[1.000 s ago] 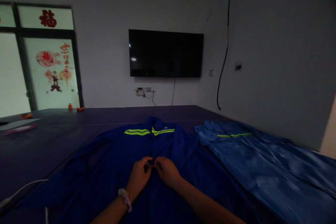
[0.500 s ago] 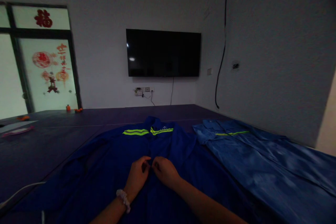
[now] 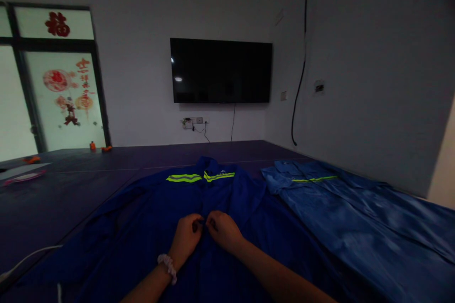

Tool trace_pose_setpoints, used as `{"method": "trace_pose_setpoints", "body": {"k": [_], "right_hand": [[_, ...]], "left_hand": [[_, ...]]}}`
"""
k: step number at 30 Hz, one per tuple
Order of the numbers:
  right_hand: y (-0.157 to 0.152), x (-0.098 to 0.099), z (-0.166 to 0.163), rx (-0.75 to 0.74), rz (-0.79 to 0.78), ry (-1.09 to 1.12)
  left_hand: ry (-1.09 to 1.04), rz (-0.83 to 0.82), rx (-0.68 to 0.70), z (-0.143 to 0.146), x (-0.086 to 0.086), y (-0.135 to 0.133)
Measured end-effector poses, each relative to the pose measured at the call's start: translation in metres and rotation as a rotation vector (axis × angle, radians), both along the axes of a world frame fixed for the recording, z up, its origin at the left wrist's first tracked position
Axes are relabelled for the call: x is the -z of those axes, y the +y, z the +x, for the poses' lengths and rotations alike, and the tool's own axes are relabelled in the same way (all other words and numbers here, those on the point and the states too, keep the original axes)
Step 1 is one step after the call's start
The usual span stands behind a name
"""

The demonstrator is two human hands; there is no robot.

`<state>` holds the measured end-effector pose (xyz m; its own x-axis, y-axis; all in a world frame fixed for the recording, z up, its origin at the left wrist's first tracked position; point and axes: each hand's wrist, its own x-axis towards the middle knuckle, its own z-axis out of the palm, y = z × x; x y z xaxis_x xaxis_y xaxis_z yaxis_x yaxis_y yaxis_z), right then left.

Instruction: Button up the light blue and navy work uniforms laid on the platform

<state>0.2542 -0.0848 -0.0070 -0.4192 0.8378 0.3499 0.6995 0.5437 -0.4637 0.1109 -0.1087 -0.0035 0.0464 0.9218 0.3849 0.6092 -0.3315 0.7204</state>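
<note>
A dark blue work jacket [image 3: 152,218] with yellow-green reflective strips across the chest lies spread out, collar pointing away from me. My left hand [image 3: 186,234], with a pale scrunchie [image 3: 167,267] on its wrist, pinches the jacket's front edge at the middle. Close beside it, my right hand [image 3: 223,231] has its fingers closed on the other side of the front opening. The fingertips of both hands nearly meet over the placket. Any button between them is too small and dark to make out.
A lighter blue garment [image 3: 348,218] with a yellow-green strip lies at the right. White cable [image 3: 31,256] runs along the left. Orange objects [image 3: 93,146] and a pink-rimmed item [image 3: 26,176] sit farther off on the purple surface [image 3: 117,158]. A television [image 3: 222,71] hangs on the wall.
My left fingers have drawn in slightly, the index finger curling closer to the thumb. My right hand and the jacket look almost the same.
</note>
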Motion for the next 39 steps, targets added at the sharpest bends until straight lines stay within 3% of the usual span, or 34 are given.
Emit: {"method": "trace_pose_setpoints", "body": {"k": [10,20,27,35,39], "right_hand": [[-0.001,-0.001,0.000,-0.006,-0.011,0.012],[0.001,0.000,0.000,-0.008,0.006,-0.031],[0.001,-0.002,0.000,-0.029,0.012,-0.038],[0.002,0.001,0.000,-0.022,0.004,-0.005],[0.002,0.001,0.000,-0.014,-0.003,-0.004]], "left_hand": [[0.171,0.064,0.014,0.002,-0.003,-0.003],[0.315,0.296,0.085,0.001,0.003,-0.008],[0.508,0.289,0.000,0.003,0.007,-0.009],[0.444,0.109,-0.105,0.003,0.001,-0.010],[0.499,0.098,-0.061,0.002,-0.002,-0.010]]}}
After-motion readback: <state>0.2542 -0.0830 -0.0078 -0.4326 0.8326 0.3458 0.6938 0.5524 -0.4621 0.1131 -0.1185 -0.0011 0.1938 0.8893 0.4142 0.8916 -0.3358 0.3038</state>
